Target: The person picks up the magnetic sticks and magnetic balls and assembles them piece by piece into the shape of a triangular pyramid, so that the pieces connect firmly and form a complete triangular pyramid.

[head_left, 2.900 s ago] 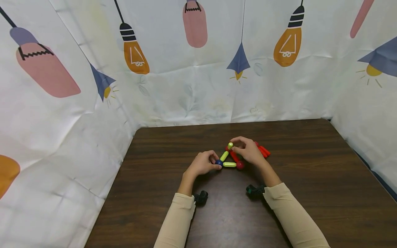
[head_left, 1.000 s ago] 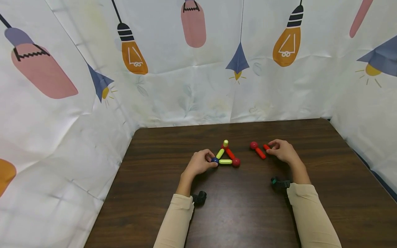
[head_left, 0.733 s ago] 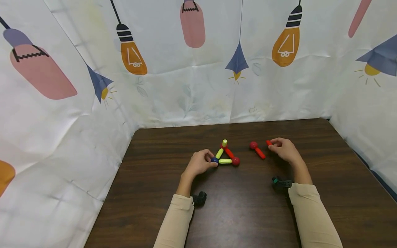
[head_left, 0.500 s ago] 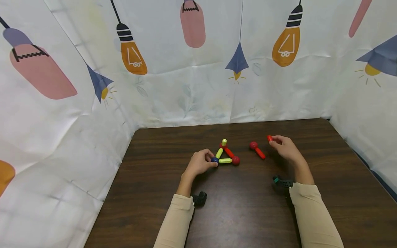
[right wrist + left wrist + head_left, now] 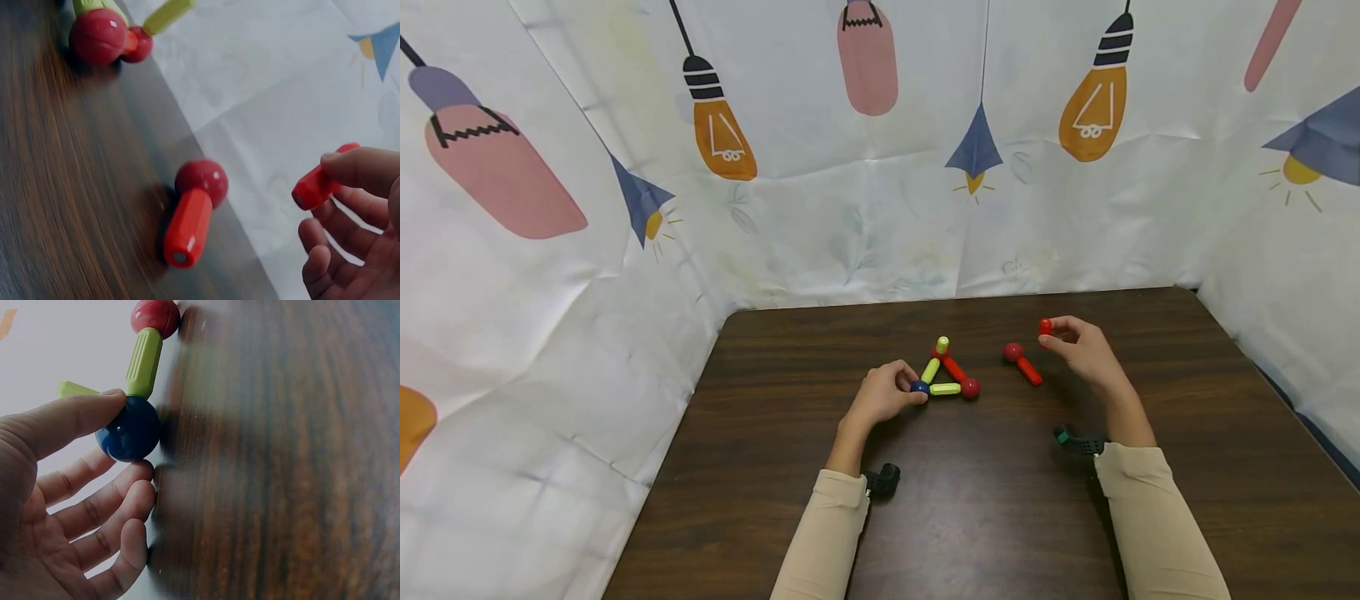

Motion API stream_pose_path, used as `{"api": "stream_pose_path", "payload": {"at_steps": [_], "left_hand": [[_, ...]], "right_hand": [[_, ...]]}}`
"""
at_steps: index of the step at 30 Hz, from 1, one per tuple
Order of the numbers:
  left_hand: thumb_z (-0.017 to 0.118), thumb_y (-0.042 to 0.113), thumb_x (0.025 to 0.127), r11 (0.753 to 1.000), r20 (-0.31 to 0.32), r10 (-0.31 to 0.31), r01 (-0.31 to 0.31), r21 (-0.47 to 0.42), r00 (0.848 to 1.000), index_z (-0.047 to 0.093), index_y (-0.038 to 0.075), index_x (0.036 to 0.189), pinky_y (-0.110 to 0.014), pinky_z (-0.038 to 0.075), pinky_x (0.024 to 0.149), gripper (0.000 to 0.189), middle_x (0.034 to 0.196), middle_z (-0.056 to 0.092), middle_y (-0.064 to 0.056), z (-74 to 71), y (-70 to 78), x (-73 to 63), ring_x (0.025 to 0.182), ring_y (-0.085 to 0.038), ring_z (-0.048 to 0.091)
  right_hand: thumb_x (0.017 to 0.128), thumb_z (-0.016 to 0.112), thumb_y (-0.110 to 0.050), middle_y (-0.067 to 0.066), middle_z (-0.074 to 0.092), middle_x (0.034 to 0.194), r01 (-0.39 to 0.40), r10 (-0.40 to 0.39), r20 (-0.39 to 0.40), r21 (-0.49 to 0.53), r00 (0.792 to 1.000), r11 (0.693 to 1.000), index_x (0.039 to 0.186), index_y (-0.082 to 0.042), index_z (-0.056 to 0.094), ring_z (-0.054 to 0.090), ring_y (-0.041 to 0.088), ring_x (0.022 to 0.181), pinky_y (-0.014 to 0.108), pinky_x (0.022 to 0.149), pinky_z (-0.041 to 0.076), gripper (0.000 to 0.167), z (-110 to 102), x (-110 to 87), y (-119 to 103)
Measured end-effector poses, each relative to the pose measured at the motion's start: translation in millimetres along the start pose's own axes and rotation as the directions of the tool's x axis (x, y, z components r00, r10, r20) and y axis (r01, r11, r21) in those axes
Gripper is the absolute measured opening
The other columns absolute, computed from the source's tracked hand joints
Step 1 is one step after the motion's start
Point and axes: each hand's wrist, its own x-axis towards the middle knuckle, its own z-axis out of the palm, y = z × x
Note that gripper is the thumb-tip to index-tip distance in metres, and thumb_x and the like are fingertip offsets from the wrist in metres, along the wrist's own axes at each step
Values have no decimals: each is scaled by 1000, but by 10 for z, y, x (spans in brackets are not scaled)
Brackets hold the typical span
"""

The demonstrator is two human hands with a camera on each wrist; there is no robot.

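Note:
My left hand (image 5: 887,393) pinches a blue ball (image 5: 129,430) between thumb and fingers. This ball is one corner of a triangle on the table, with two yellow-green rods (image 5: 945,389) and one red rod (image 5: 954,369) as sides. Red balls (image 5: 970,388) form the other corners. From the far corner another yellow-green rod (image 5: 942,344) stands up. Above the table my right hand (image 5: 1086,354) pinches a loose red magnetic rod (image 5: 317,181), its grey end showing. Left of that hand lies a red ball (image 5: 203,180) with a red rod (image 5: 188,229) attached.
The dark wooden table (image 5: 970,500) ends at a white printed cloth (image 5: 865,225) behind and to the sides. A black wrist camera (image 5: 883,481) sits on the left wrist and a dark band (image 5: 1078,442) on the right.
My right hand has moved from the triangle to the right, picked up the loose red rod and raised it, turning it upright. My left hand stays on the blue ball.

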Motion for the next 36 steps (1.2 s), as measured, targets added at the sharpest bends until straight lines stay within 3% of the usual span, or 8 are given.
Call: {"api": "stream_pose_path", "payload": {"at_steps": [9, 18, 25, 36], "left_hand": [[84, 29, 86, 1000, 8, 3, -3, -1, 1000, 70, 15, 104, -30, 47, 68, 27, 88, 67, -1, 2, 21, 8, 77, -16, 59], [85, 28, 85, 1000, 8, 4, -4, 9, 1000, 70, 14, 104, -29, 46, 68, 27, 87, 67, -1, 4, 15, 3, 76, -15, 58], [84, 28, 86, 1000, 12, -1, 1, 6, 1000, 70, 15, 104, -30, 48, 69, 26, 88, 68, -1, 4, 20, -6, 77, -15, 60], [84, 29, 86, 1000, 15, -9, 10, -15, 1000, 70, 16, 104, -31, 47, 68, 26, 88, 66, -1, 5, 20, -8, 77, -16, 59]], "right_hand": [[99, 70, -33, 6, 66, 108, 110, -111, 28, 26, 993, 994, 128, -8, 63, 59, 15, 91, 31, 74, 49, 39, 185, -36, -221], [96, 73, -22, 14, 70, 103, 228, -230, 101, 37, 968, 973, 120, -8, 68, 63, 19, 89, 28, 76, 51, 28, 473, -15, -342], [94, 76, -21, 12, 70, 98, 235, -241, 191, 52, 951, 971, 119, -9, 69, 62, 23, 84, 30, 66, 47, 29, 659, -9, -392], [93, 77, -22, 9, 68, 98, 248, -241, 273, 7, 931, 969, 118, -12, 71, 59, 22, 82, 30, 65, 47, 28, 816, -3, -383]]}}
